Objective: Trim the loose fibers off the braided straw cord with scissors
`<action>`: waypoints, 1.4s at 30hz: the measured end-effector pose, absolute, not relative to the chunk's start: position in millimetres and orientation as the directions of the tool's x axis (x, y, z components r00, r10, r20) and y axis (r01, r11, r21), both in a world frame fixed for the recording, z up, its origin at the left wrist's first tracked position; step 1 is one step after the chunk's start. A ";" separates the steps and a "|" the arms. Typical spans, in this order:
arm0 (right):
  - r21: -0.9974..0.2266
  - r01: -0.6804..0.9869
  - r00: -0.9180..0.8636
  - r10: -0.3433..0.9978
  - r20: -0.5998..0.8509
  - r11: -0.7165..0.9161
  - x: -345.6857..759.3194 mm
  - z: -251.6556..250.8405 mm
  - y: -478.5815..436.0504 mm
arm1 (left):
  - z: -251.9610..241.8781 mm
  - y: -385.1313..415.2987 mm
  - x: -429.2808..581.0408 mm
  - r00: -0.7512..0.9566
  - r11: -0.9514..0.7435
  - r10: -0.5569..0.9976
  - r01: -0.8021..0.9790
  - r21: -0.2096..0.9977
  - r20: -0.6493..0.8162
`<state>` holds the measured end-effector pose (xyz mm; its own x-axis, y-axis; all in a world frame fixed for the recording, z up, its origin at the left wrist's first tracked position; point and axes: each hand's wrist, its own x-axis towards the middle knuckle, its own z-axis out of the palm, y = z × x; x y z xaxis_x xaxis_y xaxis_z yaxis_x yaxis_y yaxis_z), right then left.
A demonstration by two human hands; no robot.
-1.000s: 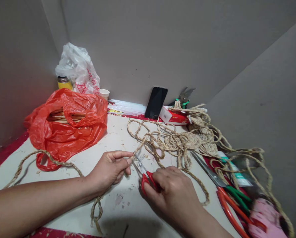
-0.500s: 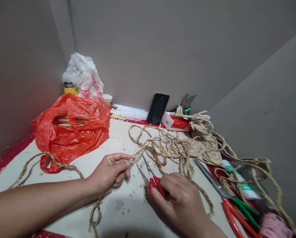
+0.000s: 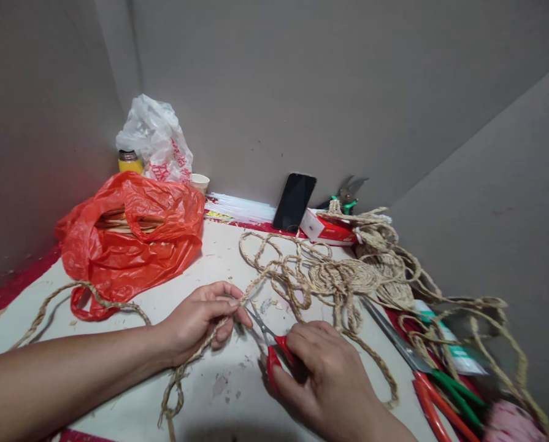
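Observation:
A braided straw rope (image 3: 257, 281) runs through the fingers of my left hand (image 3: 212, 322), pinched between thumb and index finger. From there it trails down to a small loop near the table's front edge. My right hand (image 3: 327, 374) is closed around the red handles of a pair of small scissors (image 3: 265, 329). Their blades are parted and point up and left, with the tips at the rope close to my left fingertips. Whether they touch the rope I cannot tell. More of the rope lies in loose loops beyond the scissors, beside a coiled mat-like spiral (image 3: 343, 275).
A red plastic bag (image 3: 164, 245) holding flat strips stands at the left. Behind it are a white bag (image 3: 149, 129), a yellow jar (image 3: 129, 162) and a paper cup (image 3: 199, 182). A phone (image 3: 294, 201) leans at the back. Large shears (image 3: 416, 362) lie at the right.
The scissors have moved left and opened wider, their tips coming up to the rope beside my left fingers. My left hand has turned slightly, and more rope shows below it.

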<state>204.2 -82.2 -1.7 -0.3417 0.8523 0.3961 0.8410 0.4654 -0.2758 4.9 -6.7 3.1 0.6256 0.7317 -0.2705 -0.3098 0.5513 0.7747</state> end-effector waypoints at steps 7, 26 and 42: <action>-0.270 0.849 -0.331 0.856 0.397 0.454 204.6 -2.3 -78.6 | 7.5 -5.0 -1.5 0.706 0.663 0.640 -0.309 0.682 -0.303; -0.210 0.819 -0.408 0.799 0.442 0.535 204.6 -7.4 -78.2 | 6.7 -7.7 -2.6 0.774 0.738 0.550 -0.276 0.615 -0.313; -0.208 0.841 -0.374 0.814 0.445 0.500 203.3 -6.3 -78.6 | 3.1 -8.8 1.7 0.540 0.405 0.793 -0.125 0.906 -0.280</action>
